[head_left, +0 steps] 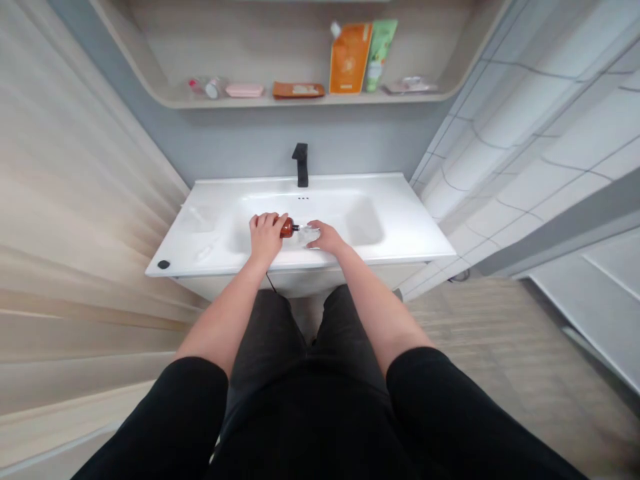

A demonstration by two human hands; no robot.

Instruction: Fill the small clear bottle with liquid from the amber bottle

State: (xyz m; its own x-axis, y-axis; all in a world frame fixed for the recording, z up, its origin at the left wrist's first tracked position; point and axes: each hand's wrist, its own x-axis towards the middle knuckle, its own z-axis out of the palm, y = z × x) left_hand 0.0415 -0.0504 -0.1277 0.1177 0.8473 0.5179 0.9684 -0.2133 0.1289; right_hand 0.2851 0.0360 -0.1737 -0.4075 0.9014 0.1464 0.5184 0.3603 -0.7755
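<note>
Over the sink basin, my left hand wraps round a reddish-brown bottle. The bottle lies nearly level, its dark narrow neck pointing right. Facing that neck is a clear container, which my right hand grips with curled fingers. Neck and container meet or nearly meet; I cannot tell whether they touch. Whether any liquid is flowing is too small to make out. On the left of the white counter lie a small round black piece and a clear, thin item.
A black faucet rises behind the basin. Above, a shelf carries an orange pouch, a green tube, a pink bar-like item and an orange flat packet. A curtain hangs at the left, tiled wall at the right.
</note>
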